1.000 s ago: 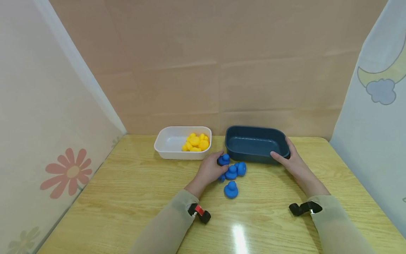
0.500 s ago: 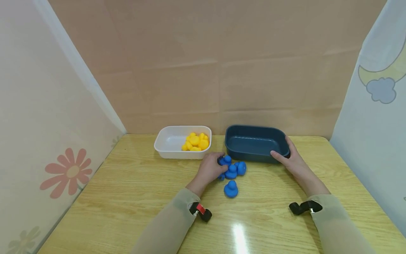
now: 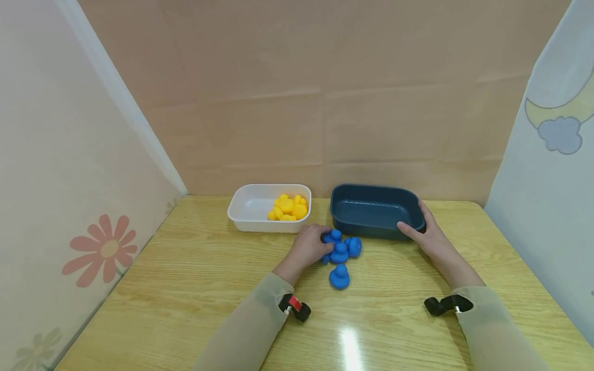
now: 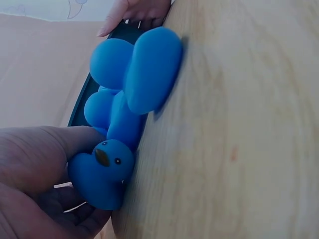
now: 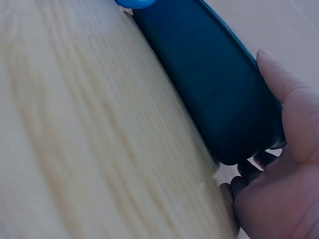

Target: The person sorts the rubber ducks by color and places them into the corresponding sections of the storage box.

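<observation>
My left hand (image 3: 306,250) curls round a blue rubber duck (image 3: 333,236) at the left of a small cluster, thumb on the near side and fingers beyond. In the left wrist view, a blue duck (image 4: 101,174) with a dark beak sits within that hand's grasp, low over the wood. Other blue ducks (image 3: 340,253) crowd against it on the right, and a separate one (image 3: 340,277) stands nearer the front. My right hand (image 3: 432,238) grips the right end of a dark blue bin (image 3: 371,230), thumb at the rim and fingers round the outside, partly hidden.
A white bin (image 3: 260,226) with several yellow ducks (image 3: 287,207) stands at the back left, beside the dark bin. Behind both rises a brown paper-like backdrop (image 3: 320,129). Patterned white sheets flank the wooden table (image 3: 185,288).
The duck at my left fingers has shifted slightly right and nearer the cluster, and the left hand with it. The right hand keeps its grip on the dark bin.
</observation>
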Action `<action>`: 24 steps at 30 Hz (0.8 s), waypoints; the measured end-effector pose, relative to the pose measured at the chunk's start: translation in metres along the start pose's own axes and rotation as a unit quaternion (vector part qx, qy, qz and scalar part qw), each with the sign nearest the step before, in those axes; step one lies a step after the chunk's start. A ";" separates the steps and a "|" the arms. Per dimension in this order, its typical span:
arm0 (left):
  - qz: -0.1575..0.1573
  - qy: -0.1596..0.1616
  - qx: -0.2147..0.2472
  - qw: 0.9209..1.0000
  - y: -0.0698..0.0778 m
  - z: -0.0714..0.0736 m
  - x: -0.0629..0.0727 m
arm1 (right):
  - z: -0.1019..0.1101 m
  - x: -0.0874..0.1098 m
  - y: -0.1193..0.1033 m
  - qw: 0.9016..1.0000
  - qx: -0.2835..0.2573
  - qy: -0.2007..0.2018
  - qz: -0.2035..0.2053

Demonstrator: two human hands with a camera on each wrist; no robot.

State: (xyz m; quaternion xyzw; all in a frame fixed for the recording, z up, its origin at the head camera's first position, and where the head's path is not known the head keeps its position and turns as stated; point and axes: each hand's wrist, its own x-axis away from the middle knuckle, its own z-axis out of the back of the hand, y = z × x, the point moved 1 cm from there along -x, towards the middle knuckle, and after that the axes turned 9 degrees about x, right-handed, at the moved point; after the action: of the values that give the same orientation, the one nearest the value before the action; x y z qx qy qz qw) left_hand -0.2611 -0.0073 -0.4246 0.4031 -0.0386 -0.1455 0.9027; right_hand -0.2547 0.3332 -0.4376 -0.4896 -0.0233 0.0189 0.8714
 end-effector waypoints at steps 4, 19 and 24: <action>0.002 -0.006 0.001 1.000 0.002 0.001 0.000 | 0.001 -0.001 0.001 1.000 0.000 0.000 0.000; -0.031 0.010 -0.038 0.999 0.000 -0.002 0.003 | 0.001 -0.006 0.002 1.000 0.005 0.000 -0.009; -0.046 0.018 -0.049 0.998 0.001 0.000 0.002 | 0.001 -0.007 -0.001 1.000 0.001 0.001 -0.006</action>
State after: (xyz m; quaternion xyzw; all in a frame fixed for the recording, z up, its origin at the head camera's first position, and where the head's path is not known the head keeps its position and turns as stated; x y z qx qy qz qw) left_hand -0.2587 -0.0072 -0.4246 0.3625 0.0028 -0.1812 0.9142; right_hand -0.2620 0.3337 -0.4365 -0.4885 -0.0256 0.0136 0.8721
